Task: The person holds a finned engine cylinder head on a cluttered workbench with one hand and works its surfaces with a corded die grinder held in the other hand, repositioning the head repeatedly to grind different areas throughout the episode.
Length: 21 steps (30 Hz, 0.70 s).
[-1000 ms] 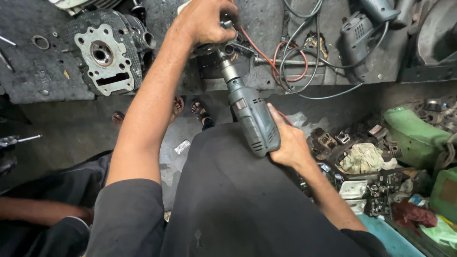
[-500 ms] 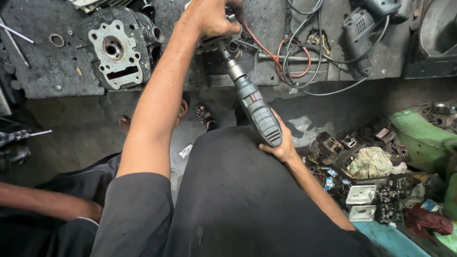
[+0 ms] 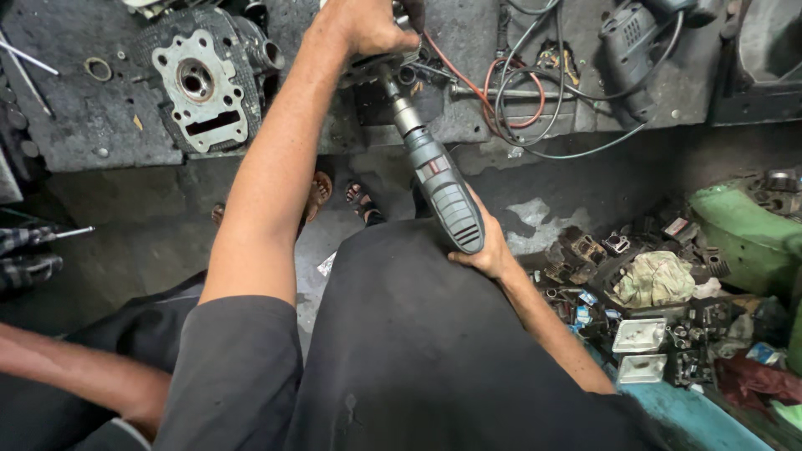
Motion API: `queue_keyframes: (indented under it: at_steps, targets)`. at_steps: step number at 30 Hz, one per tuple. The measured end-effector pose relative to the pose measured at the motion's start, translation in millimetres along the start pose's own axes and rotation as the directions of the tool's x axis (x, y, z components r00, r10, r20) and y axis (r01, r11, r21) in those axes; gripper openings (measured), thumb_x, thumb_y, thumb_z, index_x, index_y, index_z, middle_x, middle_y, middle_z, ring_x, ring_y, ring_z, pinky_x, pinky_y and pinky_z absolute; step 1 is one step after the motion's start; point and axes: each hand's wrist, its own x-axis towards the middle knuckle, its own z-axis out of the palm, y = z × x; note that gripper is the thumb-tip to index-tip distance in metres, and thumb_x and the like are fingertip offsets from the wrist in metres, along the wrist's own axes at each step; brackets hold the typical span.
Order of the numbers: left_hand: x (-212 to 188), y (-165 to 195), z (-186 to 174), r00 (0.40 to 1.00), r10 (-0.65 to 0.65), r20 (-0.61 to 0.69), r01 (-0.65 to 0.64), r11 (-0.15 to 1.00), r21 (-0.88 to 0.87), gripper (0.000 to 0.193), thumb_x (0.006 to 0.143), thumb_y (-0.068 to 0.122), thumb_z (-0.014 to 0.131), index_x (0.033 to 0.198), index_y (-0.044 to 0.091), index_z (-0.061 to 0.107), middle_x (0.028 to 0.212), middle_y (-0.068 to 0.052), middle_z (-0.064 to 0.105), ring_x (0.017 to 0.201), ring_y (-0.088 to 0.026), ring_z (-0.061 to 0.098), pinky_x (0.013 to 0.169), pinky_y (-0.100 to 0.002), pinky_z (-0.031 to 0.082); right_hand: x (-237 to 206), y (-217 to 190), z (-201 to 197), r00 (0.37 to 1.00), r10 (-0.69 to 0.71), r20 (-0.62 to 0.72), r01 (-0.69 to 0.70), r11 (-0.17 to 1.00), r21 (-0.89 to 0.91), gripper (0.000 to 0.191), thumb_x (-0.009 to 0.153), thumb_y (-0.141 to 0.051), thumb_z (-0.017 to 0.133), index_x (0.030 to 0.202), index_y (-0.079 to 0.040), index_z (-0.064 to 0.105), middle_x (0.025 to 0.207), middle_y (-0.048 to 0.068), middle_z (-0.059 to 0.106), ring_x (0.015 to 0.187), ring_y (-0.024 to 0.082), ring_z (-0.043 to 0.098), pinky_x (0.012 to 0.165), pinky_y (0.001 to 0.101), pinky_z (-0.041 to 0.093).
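Item: grey power drill (image 3: pixel 439 188), long body, held slantwise between both hands. Long axis runs from the butt end, low and near the person's torso, up and away to the chuck at the edge of the dark counter (image 3: pixel 83 125). Right hand (image 3: pixel 484 250): cupped under and around the butt of the drill, fingers closed on it, pressed close against the black shirt. Left hand (image 3: pixel 368 29): arm stretched fully forward, hand closed over a small metal part (image 3: pixel 376 67) on the counter, exactly where the chuck end meets it; the part's shape is mostly hidden beneath the hand. Thus the working end lies far from the right hand and directly under the left, which is the nearer hand to the contact point. Adjacent: a pale metal engine casing (image 3: pixel 200 88) lying flat on the counter to the left of the left arm, well apart from it; a tangle of red and grey cables (image 3: pixel 518 100) just right of the chuck; a second power tool (image 3: pixel 626 50) beyond the cables. Below right, a heap of small metal parts and a rag (image 3: pixel 660 280).
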Motion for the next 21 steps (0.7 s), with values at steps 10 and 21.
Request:
queue_keyframes:
  at_steps: [10, 21]
  targets:
    - [-2, 4, -4, 0.999, 0.043, -0.007, -0.043, 0.999, -0.021, 0.039, 0.074, 0.036, 0.077, 0.105, 0.012, 0.078, 0.092, -0.013, 0.075, 0.081, -0.029, 0.071, 0.071, -0.042, 0.055, 0, -22, 8, 0.998, 0.011, -0.061, -0.019, 0.990, -0.140, 0.112, 0.062, -0.006, 0.081, 0.162, -0.006, 0.030, 0.143, 0.017, 0.065, 0.133, 0.027, 0.064, 0.110, 0.0349, 0.049]
    - [0, -1, -5, 0.989, 0.131, -0.062, -0.133, 0.991, -0.028, 0.038, 0.071, 0.034, 0.080, 0.103, 0.014, 0.080, 0.100, -0.011, 0.075, 0.094, -0.030, 0.071, 0.081, -0.042, 0.056, 0, -11, 2, 1.000, 0.025, -0.014, -0.026, 0.997, -0.069, 0.120, 0.053, -0.003, 0.082, 0.161, -0.004, 0.031, 0.146, 0.015, 0.062, 0.136, 0.025, 0.060, 0.113, 0.0342, 0.044]
